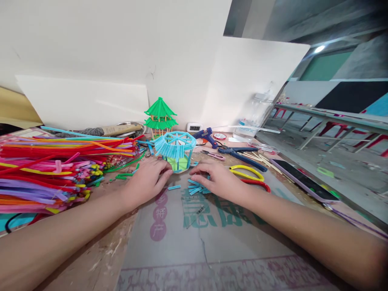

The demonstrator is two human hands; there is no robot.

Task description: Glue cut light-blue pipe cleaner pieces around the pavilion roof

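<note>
A small pavilion model (176,147) stands upright, with a light-blue pipe-cleaner roof only partly covered and bare ribs on the rest. Its base is round and green. At the left of that base is my left hand (150,178), thumb and fingers closed at its edge; some fingertips are hidden. My right hand (215,176) hovers low over a small pile of cut blue pipe-cleaner pieces (195,189), thumb and forefinger apart. One loose blue piece (174,187) lies between the hands. Behind stands a green two-tiered pagoda model (160,115).
Bundled coloured pipe cleaners (60,169) fill the left side. Rightward lie a blue glue gun (207,136), blue-handled pliers (242,157), yellow-and-red-handled scissors (250,173) and a phone (303,180). A digital clock (194,127) and plastic bottle (253,117) stand behind. A printed plastic sheet (242,246) covers the front.
</note>
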